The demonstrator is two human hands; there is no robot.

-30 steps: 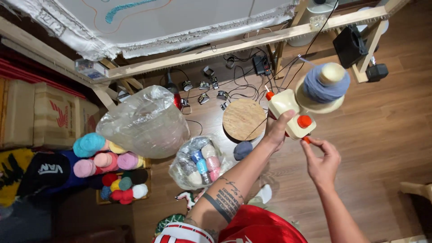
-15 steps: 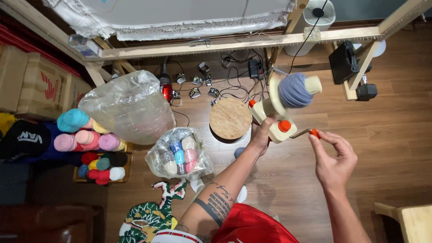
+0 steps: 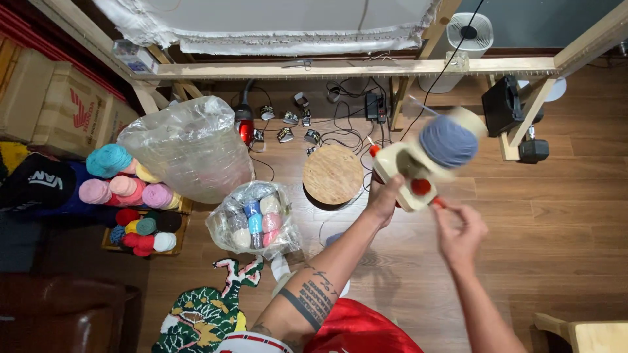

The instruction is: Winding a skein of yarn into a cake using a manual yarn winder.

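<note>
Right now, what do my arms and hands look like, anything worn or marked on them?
Both arms are bare, with no sleeves, gloves or watch in view. The left forearm carries dark tattoos: lines of script and a band of shapes. The left hand shows no rings that I can make out. The right hand is motion-blurred, so rings cannot be told.

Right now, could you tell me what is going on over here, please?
A person is standing over a wooden floor, holding a cream yarn winder in the left hand. The right hand is at its small red crank handle and looks blurred. A cake of blue-grey yarn sits on the winder. Below are a round wooden stool and a clear bag of yarn balls.
</note>
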